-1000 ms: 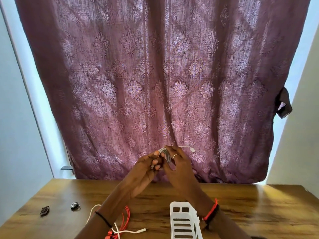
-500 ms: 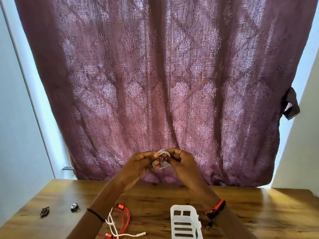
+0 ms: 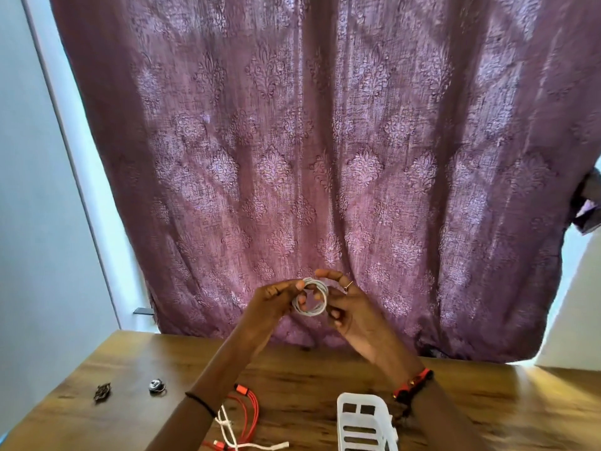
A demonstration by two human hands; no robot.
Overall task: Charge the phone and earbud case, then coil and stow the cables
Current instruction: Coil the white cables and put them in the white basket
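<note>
A white cable [image 3: 310, 297] is wound into a small round coil and held up in front of the curtain, above the table. My left hand [image 3: 276, 299] pinches the coil's left side, with fingertips showing through the loop. My right hand [image 3: 349, 304], with a ring on one finger, holds the coil's right side. On the table below lie a red multi-head cable [image 3: 248, 408] and a white cord [image 3: 227, 428], loose and crossing each other. No phone or earbud case is in view.
A white slotted plastic basket [image 3: 364, 421] stands at the front of the wooden table [image 3: 487, 405], under my right wrist. Two small dark trinkets [image 3: 102, 391] [image 3: 157, 385] lie at the left. A purple patterned curtain [image 3: 292, 157] hangs behind the table.
The free plug end that stuck out to the right a second ago is now tucked in. The coil has turned to face me as an open ring, and my fingers have spread.
</note>
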